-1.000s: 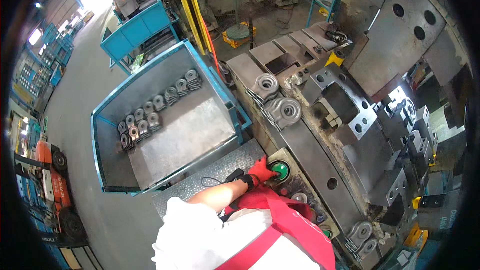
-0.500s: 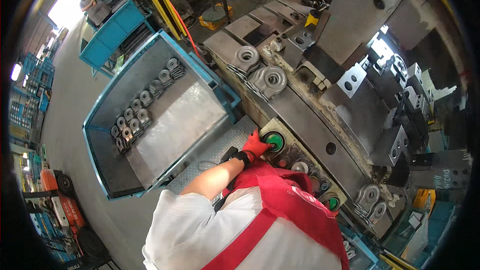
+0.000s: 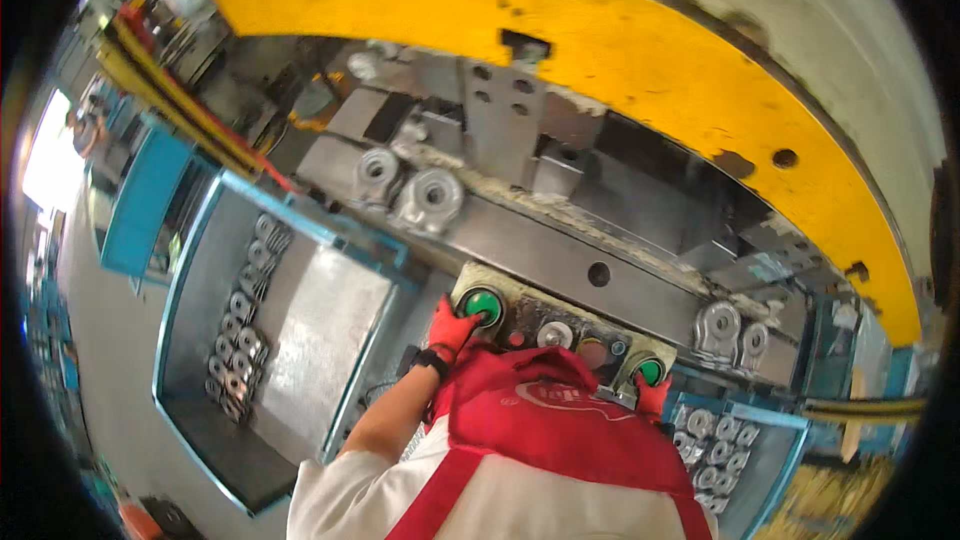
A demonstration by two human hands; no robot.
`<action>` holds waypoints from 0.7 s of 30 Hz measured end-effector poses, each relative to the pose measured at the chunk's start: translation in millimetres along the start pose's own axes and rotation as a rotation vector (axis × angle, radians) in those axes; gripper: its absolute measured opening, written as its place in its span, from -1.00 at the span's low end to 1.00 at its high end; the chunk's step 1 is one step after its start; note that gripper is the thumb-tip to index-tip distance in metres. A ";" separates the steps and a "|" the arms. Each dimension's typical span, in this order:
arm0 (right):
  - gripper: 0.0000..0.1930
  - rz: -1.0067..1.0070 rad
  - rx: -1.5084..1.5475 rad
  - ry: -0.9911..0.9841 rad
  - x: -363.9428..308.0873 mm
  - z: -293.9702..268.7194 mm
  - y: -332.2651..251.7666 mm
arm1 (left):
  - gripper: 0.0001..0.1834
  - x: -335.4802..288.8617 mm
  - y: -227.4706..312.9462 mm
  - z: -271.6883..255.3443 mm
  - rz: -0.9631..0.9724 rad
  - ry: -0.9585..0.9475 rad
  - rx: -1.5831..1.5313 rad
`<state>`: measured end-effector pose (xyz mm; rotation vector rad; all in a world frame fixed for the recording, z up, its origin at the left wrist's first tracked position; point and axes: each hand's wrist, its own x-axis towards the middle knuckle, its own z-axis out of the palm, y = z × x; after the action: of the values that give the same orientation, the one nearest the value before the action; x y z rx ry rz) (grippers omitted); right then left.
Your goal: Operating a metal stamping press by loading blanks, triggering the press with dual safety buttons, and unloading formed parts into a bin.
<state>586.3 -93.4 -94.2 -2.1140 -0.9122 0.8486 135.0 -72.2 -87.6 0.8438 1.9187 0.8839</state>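
My left hand (image 3: pixel 452 328), in a red glove, rests at the left green push button (image 3: pixel 483 309) of a worn control panel (image 3: pixel 530 318). Its fingers are apart, with one tip on the button. At the panel's other end, my right hand (image 3: pixel 653 396), also red-gloved, is beside the right green button (image 3: pixel 650 371). Most of that hand is hidden by the apron and the panel edge, so its fingers do not show clearly. Between the buttons sit a silver round knob (image 3: pixel 554 336) and a small red button (image 3: pixel 516 338).
Flat ringed metal parts (image 3: pixel 432 198) lie stacked on the machine bed's left, with more parts (image 3: pixel 718 328) on its right. A yellow machine beam (image 3: pixel 600 2) spans above. Blue-rimmed bins of such parts stand left (image 3: pixel 165 340) and right (image 3: pixel 790 445).
My view has swung rightward, bringing the yellow beam and the right bin into sight. My right hand now shows at the right green button; my left stays at its button.
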 end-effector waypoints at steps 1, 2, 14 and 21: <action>0.08 -0.006 -0.064 0.023 -0.3 1.2 2.1 | 0.02 -0.6 4.0 -1.9 0.010 0.008 0.006; 0.08 0.011 -0.044 0.045 -4.6 2.7 -8.1 | 0.02 -3.5 8.1 -5.3 0.015 0.028 0.012; 0.10 0.072 -0.196 0.052 -20.8 -3.6 -33.8 | -0.43 -47.6 288.0 -32.1 0.691 -0.434 0.126; 0.10 0.006 -0.031 -0.023 -32.0 -11.5 -59.3 | -0.25 40.5 464.4 68.5 1.079 -0.110 0.228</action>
<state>557.1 -91.0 -32.4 -2.1385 -0.9377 0.8690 280.1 221.9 250.8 2.0971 1.3980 1.1718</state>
